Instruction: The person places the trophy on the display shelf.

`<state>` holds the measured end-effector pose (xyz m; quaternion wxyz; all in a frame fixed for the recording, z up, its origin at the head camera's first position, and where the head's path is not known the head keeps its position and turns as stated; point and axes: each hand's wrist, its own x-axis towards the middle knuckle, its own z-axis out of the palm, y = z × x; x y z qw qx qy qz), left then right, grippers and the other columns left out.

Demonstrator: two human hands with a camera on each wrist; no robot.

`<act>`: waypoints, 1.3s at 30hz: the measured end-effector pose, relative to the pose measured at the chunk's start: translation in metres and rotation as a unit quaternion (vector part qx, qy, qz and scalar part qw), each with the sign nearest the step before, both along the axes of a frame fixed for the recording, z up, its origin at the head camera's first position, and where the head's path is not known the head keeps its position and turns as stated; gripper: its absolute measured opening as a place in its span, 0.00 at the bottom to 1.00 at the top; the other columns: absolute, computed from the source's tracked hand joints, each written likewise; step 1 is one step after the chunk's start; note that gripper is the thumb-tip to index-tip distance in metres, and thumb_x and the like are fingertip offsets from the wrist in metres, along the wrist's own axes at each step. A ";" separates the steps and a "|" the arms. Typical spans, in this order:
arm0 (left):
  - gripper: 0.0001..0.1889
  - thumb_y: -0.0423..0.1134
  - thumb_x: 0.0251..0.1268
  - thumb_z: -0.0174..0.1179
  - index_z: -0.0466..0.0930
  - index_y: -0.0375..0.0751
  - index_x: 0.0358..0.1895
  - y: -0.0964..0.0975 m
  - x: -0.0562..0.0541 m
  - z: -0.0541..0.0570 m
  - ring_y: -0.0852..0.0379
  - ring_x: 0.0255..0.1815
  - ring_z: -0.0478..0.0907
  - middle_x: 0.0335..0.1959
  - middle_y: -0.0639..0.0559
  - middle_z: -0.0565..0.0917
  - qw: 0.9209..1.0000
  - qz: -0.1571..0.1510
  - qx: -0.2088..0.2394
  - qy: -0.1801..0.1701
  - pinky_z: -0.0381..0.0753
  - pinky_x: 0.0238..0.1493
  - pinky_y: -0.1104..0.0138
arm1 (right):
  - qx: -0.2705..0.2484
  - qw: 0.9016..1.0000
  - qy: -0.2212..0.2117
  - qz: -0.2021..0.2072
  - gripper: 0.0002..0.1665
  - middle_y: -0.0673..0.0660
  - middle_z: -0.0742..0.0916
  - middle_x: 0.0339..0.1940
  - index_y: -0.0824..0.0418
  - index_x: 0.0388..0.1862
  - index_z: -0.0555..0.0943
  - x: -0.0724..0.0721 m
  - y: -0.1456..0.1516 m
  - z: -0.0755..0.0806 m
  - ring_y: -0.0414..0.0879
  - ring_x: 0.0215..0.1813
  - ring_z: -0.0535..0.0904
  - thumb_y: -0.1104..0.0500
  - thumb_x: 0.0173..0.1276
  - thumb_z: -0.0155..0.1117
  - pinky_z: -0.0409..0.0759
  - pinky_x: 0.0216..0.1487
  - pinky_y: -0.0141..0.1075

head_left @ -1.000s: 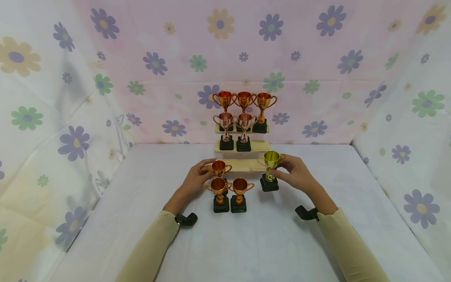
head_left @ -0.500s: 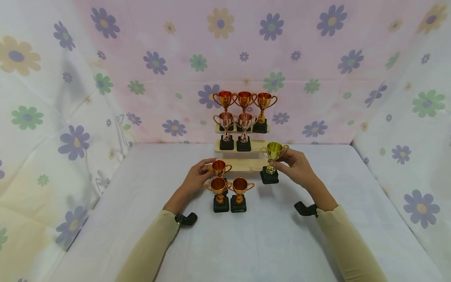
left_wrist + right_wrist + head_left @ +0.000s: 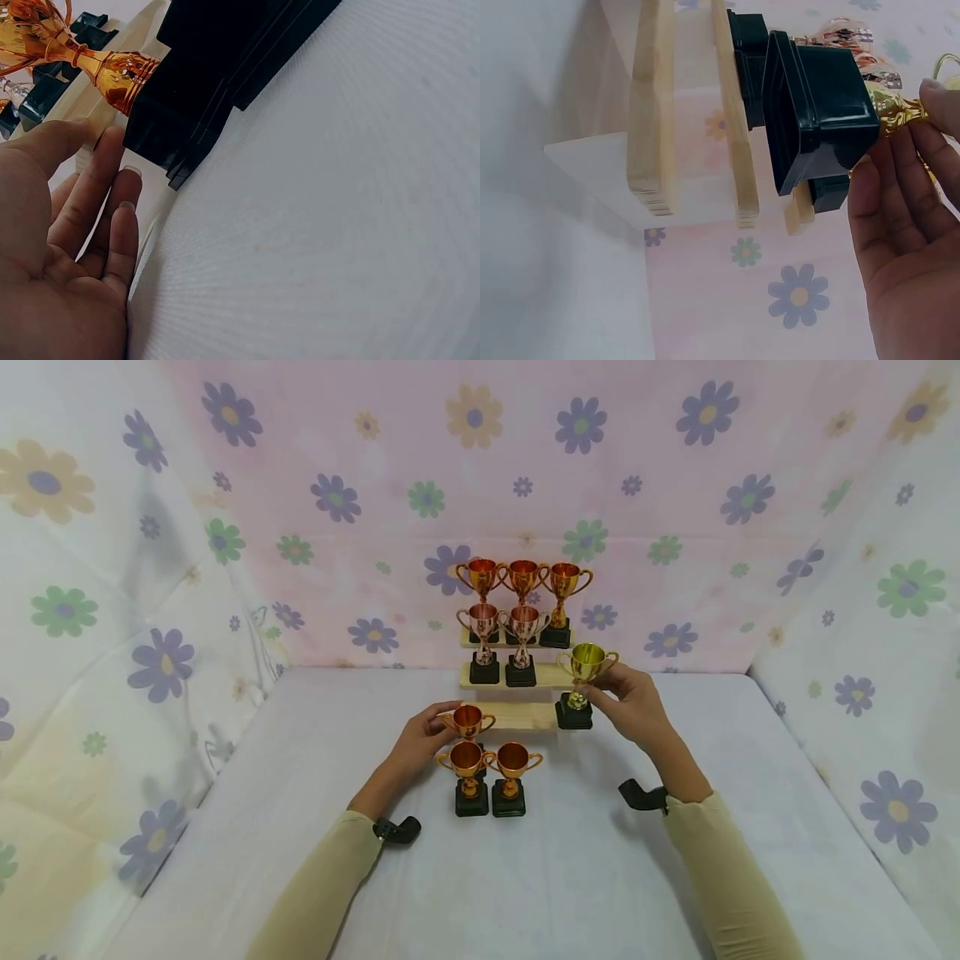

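Observation:
In the head view, my right hand (image 3: 636,700) pinches a gold trophy cup (image 3: 587,662) by its stem, roughly upright above the right end of a tiered stand's lowest wooden step (image 3: 517,716). The right wrist view looks at the hollow underside of its black base (image 3: 821,105), raised clear of the steps. My left hand (image 3: 417,742) is at the left end of that step, with thumb and index finger pinching the step's end (image 3: 99,114). An orange-gold trophy cup (image 3: 468,720) stands close to those fingers and partly hides them.
Two orange-gold trophy cups stand on the white table in front: one left (image 3: 467,762), one right (image 3: 513,762). Two rose-coloured cups (image 3: 522,625) occupy the middle step (image 3: 557,675). Three gold-orange cups (image 3: 565,581) line the top step. A flowered cloth (image 3: 375,527) hangs behind.
My right hand has lifted the gold trophy cup up and away from me, from in front of the lowest step to over its right end. The left hand stays in place.

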<state>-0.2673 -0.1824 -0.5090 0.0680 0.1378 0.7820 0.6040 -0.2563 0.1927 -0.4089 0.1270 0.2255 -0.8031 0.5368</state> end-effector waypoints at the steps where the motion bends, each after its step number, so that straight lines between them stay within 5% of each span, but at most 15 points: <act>1: 0.26 0.37 0.80 0.62 0.73 0.53 0.77 0.000 0.000 0.000 0.50 0.63 0.84 0.55 0.48 0.91 1.000 0.000 0.001 0.001 0.74 0.72 0.48 | 0.000 1.000 0.002 -0.007 0.14 0.65 0.90 0.51 0.70 0.56 0.85 -0.001 -0.001 0.000 0.35 0.52 0.85 0.68 0.74 0.70 0.80 0.59 0.26; 16: 0.26 0.37 0.79 0.63 0.74 0.54 0.76 0.000 0.000 -0.003 0.48 0.61 0.85 0.53 0.48 0.91 1.000 0.009 0.005 0.001 0.74 0.71 0.46 | -0.010 0.998 -0.025 -0.057 0.17 0.64 0.87 0.56 0.68 0.60 0.83 -0.021 -0.011 0.005 0.56 0.59 0.85 0.62 0.77 0.70 0.80 0.58 0.26; 23: 0.26 0.37 0.80 0.63 0.73 0.52 0.76 0.001 0.000 -0.002 0.48 0.62 0.85 0.54 0.47 0.91 1.000 0.005 0.003 0.003 0.74 0.72 0.47 | 0.011 0.997 -0.044 -0.069 0.16 0.65 0.87 0.56 0.69 0.58 0.82 -0.030 -0.016 0.005 0.58 0.61 0.85 0.61 0.78 0.68 0.81 0.66 0.51; 39: 0.26 0.39 0.79 0.63 0.74 0.56 0.76 0.002 0.001 -0.001 0.49 0.60 0.85 0.52 0.48 0.91 1.000 0.014 -0.007 -0.007 0.74 0.70 0.49 | 0.014 0.995 -0.037 -0.090 0.10 0.66 0.88 0.52 0.69 0.50 0.82 -0.043 -0.022 0.004 0.61 0.59 0.86 0.62 0.77 0.68 0.82 0.61 0.52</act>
